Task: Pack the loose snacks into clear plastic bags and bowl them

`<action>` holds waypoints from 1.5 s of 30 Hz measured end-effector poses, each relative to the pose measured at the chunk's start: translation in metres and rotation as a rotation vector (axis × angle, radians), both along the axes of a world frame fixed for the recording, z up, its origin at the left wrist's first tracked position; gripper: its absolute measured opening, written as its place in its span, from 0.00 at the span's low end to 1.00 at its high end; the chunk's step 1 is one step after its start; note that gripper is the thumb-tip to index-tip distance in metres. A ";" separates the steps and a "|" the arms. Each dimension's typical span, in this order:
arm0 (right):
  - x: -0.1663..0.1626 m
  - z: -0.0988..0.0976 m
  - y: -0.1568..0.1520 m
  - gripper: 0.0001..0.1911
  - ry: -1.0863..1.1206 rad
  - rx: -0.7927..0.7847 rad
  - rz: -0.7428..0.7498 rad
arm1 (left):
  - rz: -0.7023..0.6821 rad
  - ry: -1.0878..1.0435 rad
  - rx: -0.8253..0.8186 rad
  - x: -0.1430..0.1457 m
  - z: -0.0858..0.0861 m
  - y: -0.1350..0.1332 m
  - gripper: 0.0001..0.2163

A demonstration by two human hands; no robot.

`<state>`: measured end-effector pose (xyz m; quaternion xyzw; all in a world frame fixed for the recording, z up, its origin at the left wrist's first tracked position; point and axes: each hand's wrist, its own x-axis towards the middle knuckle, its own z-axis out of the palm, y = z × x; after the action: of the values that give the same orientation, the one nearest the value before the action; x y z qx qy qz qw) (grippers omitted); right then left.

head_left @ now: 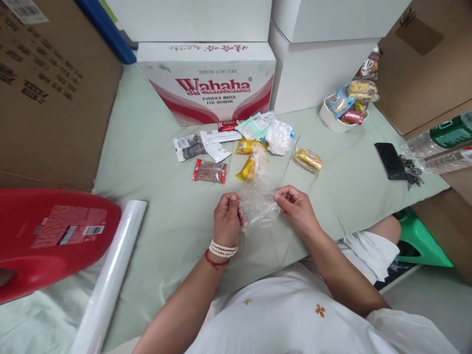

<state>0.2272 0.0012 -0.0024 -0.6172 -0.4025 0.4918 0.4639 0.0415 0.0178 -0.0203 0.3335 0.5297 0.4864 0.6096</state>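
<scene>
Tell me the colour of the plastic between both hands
The plastic is clear, seen in the head view.

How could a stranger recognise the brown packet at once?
Find the large white Wahaha box. In front of it, the brown packet lies just beyond the left hand, which pinches clear plastic. Red strips at both ends set it apart from the yellow packets to its right.

Red swooshes are marking the white Wahaha carton (212,88); in front of it, a brown packet (209,171) is showing red ends and a plastic bag (259,209) is glinting clear over pale green cloth (165,246).
</scene>
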 end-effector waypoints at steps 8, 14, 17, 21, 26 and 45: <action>0.019 -0.002 0.001 0.18 0.048 -0.034 -0.143 | -0.159 -0.179 -0.151 -0.006 0.009 0.005 0.25; 0.037 0.002 0.005 0.19 0.053 -0.008 -0.209 | -0.264 -0.124 -0.242 -0.009 0.018 0.007 0.20; 0.043 0.002 0.003 0.19 0.072 -0.008 -0.223 | -0.303 -0.109 -0.248 -0.010 0.018 0.008 0.21; 0.049 -0.004 0.002 0.18 0.075 -0.013 -0.229 | -0.371 -0.072 -0.263 -0.012 0.017 0.011 0.20; 0.059 -0.012 0.008 0.17 -0.067 -0.011 -0.196 | -0.438 -0.078 -0.216 -0.014 0.013 0.012 0.20; -0.017 0.000 -0.018 0.17 0.051 -0.051 0.147 | -0.469 0.083 0.022 -0.001 0.012 -0.001 0.16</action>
<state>0.2107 -0.0168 -0.0021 -0.5846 -0.4223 0.5502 0.4208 0.0400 0.0164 -0.0087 0.4738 0.4570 0.3234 0.6798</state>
